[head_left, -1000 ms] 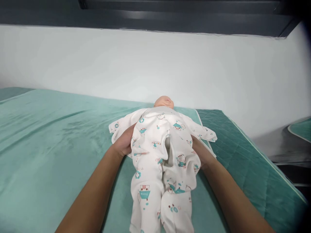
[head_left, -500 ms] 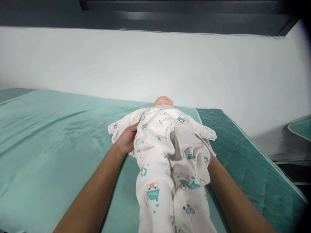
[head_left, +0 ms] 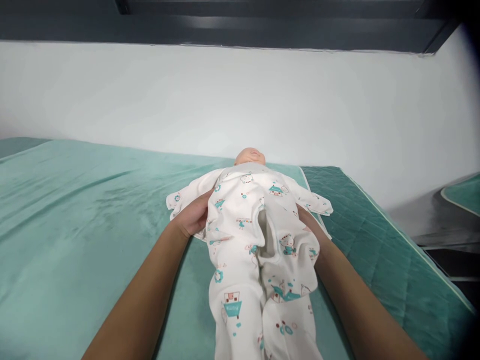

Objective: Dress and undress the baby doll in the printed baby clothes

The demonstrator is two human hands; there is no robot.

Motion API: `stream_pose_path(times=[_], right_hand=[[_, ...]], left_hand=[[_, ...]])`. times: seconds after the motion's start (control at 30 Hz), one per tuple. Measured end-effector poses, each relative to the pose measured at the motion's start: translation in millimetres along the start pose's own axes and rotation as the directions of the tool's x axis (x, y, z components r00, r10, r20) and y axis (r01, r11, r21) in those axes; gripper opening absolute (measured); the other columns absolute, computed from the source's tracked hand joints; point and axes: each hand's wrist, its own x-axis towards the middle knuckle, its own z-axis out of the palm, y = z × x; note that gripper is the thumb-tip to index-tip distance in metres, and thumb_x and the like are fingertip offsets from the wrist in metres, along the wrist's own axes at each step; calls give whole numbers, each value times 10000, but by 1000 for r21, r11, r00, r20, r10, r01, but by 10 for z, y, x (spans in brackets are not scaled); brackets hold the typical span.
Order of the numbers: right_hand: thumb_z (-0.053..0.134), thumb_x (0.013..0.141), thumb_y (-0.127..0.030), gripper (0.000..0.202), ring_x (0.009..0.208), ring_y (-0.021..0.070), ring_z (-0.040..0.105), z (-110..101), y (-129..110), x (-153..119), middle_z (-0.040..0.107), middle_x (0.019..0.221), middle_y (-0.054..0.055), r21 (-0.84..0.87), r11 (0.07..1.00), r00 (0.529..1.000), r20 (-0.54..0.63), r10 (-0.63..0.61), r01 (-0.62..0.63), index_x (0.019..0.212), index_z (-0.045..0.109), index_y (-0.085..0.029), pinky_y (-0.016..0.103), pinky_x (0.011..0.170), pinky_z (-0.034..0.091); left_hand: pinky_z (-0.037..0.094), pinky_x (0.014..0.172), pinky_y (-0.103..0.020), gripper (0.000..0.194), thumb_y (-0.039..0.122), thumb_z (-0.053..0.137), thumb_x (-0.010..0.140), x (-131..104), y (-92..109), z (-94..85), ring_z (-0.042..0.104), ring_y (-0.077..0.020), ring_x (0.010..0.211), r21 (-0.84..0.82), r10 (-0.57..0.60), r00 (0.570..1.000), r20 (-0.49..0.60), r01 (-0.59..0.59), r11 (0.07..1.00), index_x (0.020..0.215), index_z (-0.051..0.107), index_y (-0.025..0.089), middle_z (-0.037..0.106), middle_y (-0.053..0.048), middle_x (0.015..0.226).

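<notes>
A doll (head_left: 250,156) lies on its back in white printed clothes, its head toward the wall. White printed trousers (head_left: 240,240) with an opening at the crotch cover its belly and legs. My left hand (head_left: 195,214) is at the left side of the waist, its fingers tucked under the cloth and hidden. On the other side, my right hand (head_left: 309,220) reaches in beside the waist, mostly covered by the trousers. The sleeves of the white top (head_left: 204,183) spread out to both sides.
A light green sheet (head_left: 93,240) covers the bed, with a darker quilted green mat (head_left: 367,240) at the right. Behind stands a white wall (head_left: 225,100), under a dark metal beam (head_left: 243,25).
My right hand has moved slightly inward and up along the waist, and more of its wrist shows. The trousers have shifted a little to the left and the view has moved slightly.
</notes>
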Motion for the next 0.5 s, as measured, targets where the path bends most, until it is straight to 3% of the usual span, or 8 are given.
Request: stream_pose_path(times=[0.1,0.2,0.37,0.5], right_hand=[[733,662,-412,248,1121,325,639,34,83,24,771,906,48,60,995,996,15,83,-84,881,760,-298,446,991,489],[756,633,-344,404,1021,309,687,12,179,64,774,910,23,167,974,986,99,135,-151,1032,735,-283,438,915,531],[756,633,-300,443,947,282,712,-41,246,95,775,923,0,223,958,978,144,152,-181,1074,716,-303,402,857,553],[702,694,-387,403,971,296,707,-18,241,101,774,952,23,163,970,980,117,161,-178,1085,715,-292,423,845,556]], left_hand=[[531,946,-388,496,321,711,796,-13,16,15,693,-264,1017,40,11,1000,3,-11,999,1271,638,198,744,-99,1115],[530,948,-387,489,303,728,783,-31,28,43,688,-265,1026,86,20,1000,-3,-20,996,1256,648,209,746,-95,1110],[547,921,-401,465,339,712,773,-38,49,19,689,-289,1022,92,2,1000,-22,0,996,1203,681,165,755,-113,1064],[550,903,-414,588,181,799,637,-67,96,28,685,-302,1027,199,-29,999,20,24,980,1211,674,172,749,-123,1080]])
